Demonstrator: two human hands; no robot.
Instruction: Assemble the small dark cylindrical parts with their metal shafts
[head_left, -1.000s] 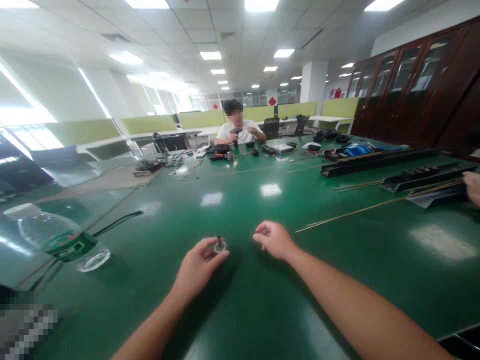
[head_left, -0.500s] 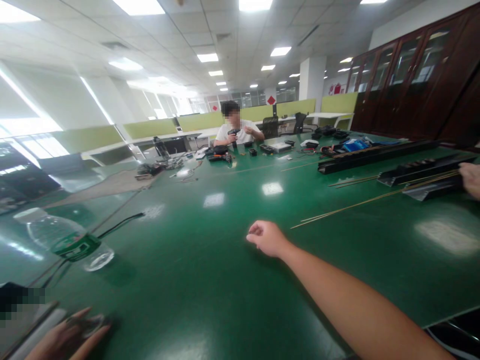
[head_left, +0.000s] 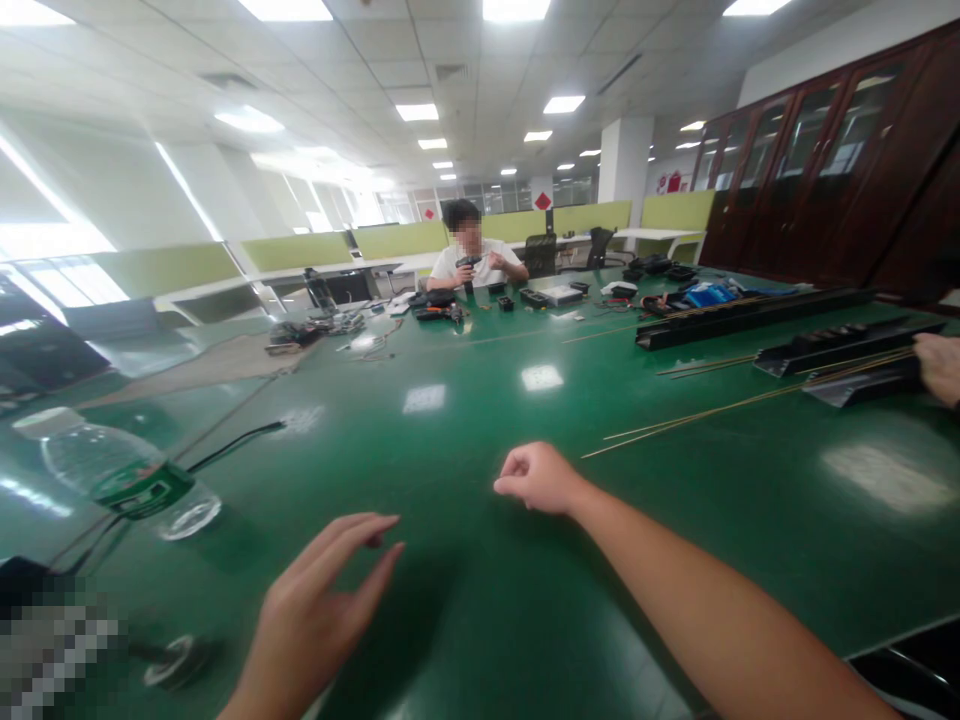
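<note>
My left hand (head_left: 319,590) hovers over the green table (head_left: 450,450) with its thumb and fingers apart and nothing between them. My right hand (head_left: 544,478) rests on the table with thumb and fingers pinched together; whatever it may hold is too small to make out. To the left of my left hand lies a small round ring-shaped object (head_left: 176,662), blurred. Just beyond my right hand are the tips of thin brass-coloured rods (head_left: 675,418), which run off to the right.
A water bottle (head_left: 127,480) lies tilted at the left, beside a black cable (head_left: 236,445). Black metal channels (head_left: 750,318) lie at the right, near another person's hand (head_left: 941,365). Across the table sits a person (head_left: 480,262) holding a dark tool, among several small parts.
My left hand has left the round object at the lower left and moved right, toward my right hand, with its fingers apart. My right hand has stayed in place.
</note>
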